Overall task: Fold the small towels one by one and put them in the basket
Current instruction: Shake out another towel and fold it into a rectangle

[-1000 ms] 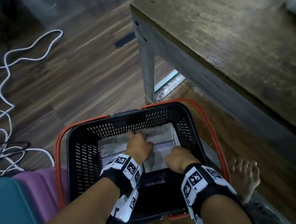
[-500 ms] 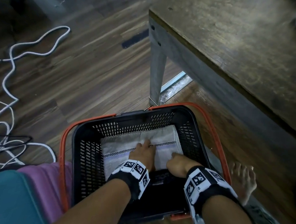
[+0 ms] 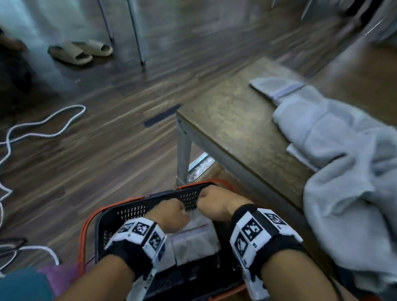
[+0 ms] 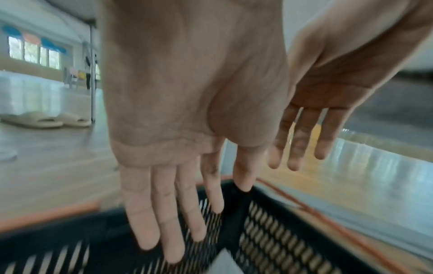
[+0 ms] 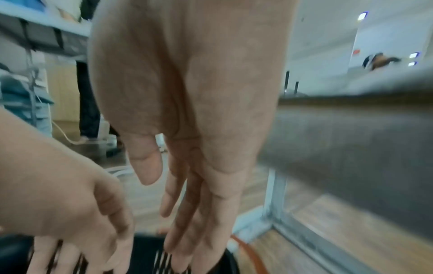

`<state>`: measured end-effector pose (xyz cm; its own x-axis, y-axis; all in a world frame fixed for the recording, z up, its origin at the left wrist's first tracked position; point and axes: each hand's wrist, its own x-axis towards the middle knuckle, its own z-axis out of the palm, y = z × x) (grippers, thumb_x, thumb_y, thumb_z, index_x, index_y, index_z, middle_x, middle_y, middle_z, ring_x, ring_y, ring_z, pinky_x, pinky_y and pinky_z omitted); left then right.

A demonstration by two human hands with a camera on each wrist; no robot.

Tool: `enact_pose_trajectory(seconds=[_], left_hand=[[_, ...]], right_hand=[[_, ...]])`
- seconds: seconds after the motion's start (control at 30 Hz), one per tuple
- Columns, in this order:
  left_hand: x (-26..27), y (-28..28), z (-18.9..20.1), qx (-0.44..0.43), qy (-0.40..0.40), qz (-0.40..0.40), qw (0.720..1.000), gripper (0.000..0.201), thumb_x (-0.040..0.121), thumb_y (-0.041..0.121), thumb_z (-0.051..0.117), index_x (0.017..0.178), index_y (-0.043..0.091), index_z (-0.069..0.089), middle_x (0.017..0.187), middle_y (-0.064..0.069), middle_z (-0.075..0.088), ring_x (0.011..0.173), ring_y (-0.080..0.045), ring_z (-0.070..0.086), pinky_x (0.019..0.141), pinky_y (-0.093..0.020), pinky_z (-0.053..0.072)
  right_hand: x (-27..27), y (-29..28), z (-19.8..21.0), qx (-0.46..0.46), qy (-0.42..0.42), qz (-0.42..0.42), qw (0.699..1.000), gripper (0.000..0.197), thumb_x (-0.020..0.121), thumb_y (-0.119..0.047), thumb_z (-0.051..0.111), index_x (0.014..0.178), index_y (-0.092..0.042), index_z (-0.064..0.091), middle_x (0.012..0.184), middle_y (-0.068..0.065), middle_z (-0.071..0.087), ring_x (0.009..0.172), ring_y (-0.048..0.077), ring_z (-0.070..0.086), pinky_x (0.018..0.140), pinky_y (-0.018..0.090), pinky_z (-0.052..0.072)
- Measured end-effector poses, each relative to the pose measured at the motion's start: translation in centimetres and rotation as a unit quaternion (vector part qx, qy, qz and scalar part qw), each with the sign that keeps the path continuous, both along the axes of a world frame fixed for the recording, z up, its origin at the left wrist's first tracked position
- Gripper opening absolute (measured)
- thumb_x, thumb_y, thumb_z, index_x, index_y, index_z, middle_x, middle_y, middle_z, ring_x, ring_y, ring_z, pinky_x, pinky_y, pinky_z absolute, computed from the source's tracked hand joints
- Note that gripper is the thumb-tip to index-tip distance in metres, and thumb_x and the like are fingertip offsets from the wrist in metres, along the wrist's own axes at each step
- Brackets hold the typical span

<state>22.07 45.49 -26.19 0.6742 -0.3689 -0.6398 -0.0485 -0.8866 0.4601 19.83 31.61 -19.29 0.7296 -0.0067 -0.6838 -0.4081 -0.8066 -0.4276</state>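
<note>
Folded towel [image 3: 194,240] lies in basket [image 3: 130,210]; both hands [image 3: 170,214] [image 3: 215,203] hover above, fingers straight, empty.

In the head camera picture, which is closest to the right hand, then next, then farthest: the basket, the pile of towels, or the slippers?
1. basket, right under the right hand.
2. pile of towels, on the bench to its right.
3. slippers, far off on the floor, upper left.
</note>
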Motion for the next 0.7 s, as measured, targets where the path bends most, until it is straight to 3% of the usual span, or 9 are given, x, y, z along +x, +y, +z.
enact_pose_trajectory(seconds=[0.07,0.13,0.17,0.27,0.4,0.5,0.57,0.63,0.7], left_hand=[[0.5,0.3,4.2,-0.02,-0.039,-0.016,0.999,0.022,0.093,0.025,0.052,0.072,0.022,0.055,0.079,0.0,0.063,0.068,-0.011,0.06,0.053,-0.016,0.041],[0.6,-0.3,8.6,-0.029,-0.07,-0.022,0.997,0.025,0.093,0.027,0.054,0.072,0.017,0.06,0.071,-0.001,0.061,0.059,-0.014,0.056,0.051,-0.019,0.042],[0.5,-0.8,10.7,-0.032,-0.097,-0.029,0.994,0.029,0.093,0.031,0.055,0.072,0.013,0.064,0.07,-0.003,0.062,0.059,-0.018,0.058,0.054,-0.024,0.044],[-0.6,-3.6,17.4,-0.093,-0.18,-0.061,0.977,0.038,0.09,0.036,0.059,0.069,0.006,0.065,0.068,-0.011,0.066,0.066,-0.027,0.063,0.06,-0.033,0.047],[-3.9,-11.0,25.4,-0.224,-0.327,-0.163,0.903,0.03,0.088,0.009,0.045,0.062,0.006,0.06,0.064,-0.019,0.064,0.055,-0.023,0.053,0.048,-0.027,0.037],[-6.8,-17.7,28.5,-0.192,-0.299,-0.209,0.911,0.03,0.091,0.028,0.055,0.082,0.003,0.069,0.087,-0.014,0.072,0.076,-0.024,0.06,0.066,-0.028,0.043],[-9.0,-22.3,29.4,-0.165,-0.28,-0.26,0.909,0.031,0.09,0.036,0.056,0.085,0.008,0.071,0.088,-0.007,0.072,0.084,-0.024,0.063,0.077,-0.031,0.05],[-11.2,-26.7,29.5,-0.146,-0.254,-0.32,0.901,0.033,0.092,0.032,0.058,0.07,0.007,0.059,0.069,-0.005,0.059,0.068,-0.024,0.053,0.069,-0.036,0.046],[-13.1,-30.4,28.7,-0.127,-0.243,-0.359,0.892,0.042,0.092,0.026,0.059,0.058,0.011,0.039,0.056,-0.004,0.036,0.054,-0.021,0.033,0.058,-0.034,0.032]], right_hand=[[-0.6,-0.2,4.7,-0.023,-0.071,0.013,0.997,0.024,0.094,-0.026,0.052,0.099,-0.007,0.065,0.099,0.008,0.065,0.093,0.027,0.062,0.083,0.034,0.053],[-2.0,-1.3,9.9,-0.055,-0.167,0.009,0.984,0.021,0.093,-0.027,0.053,0.08,-0.01,0.056,0.085,0.004,0.059,0.085,0.028,0.059,0.071,0.032,0.046],[-3.0,-2.1,12.6,-0.072,-0.215,0.004,0.974,0.021,0.091,-0.028,0.053,0.079,-0.012,0.056,0.084,0.004,0.06,0.085,0.03,0.061,0.071,0.034,0.048],[-6.5,-5.3,19.8,-0.112,-0.31,-0.021,0.944,0.023,0.093,-0.032,0.049,0.096,-0.019,0.068,0.101,0.003,0.071,0.098,0.027,0.064,0.089,0.04,0.053],[-13.0,-11.2,26.1,-0.145,-0.385,-0.083,0.908,0.022,0.097,-0.027,0.051,0.098,-0.017,0.071,0.103,0.003,0.073,0.096,0.024,0.065,0.087,0.037,0.052],[-18.7,-16.3,27.4,-0.179,-0.362,-0.131,0.905,0.023,0.098,-0.028,0.053,0.099,-0.016,0.072,0.1,0.001,0.074,0.091,0.02,0.067,0.086,0.037,0.053],[-22.3,-19.6,26.5,-0.192,-0.322,-0.18,0.909,0.024,0.098,-0.029,0.052,0.1,-0.016,0.072,0.1,0.003,0.075,0.09,0.023,0.067,0.087,0.041,0.054],[-25.7,-22.6,24.6,-0.2,-0.292,-0.234,0.906,0.027,0.099,-0.028,0.052,0.1,-0.009,0.071,0.098,0.011,0.074,0.09,0.032,0.066,0.084,0.045,0.054],[-28.6,-25.1,21.9,-0.208,-0.267,-0.275,0.9,0.031,0.097,-0.028,0.052,0.097,-0.001,0.069,0.095,0.018,0.072,0.09,0.037,0.065,0.081,0.045,0.053]])
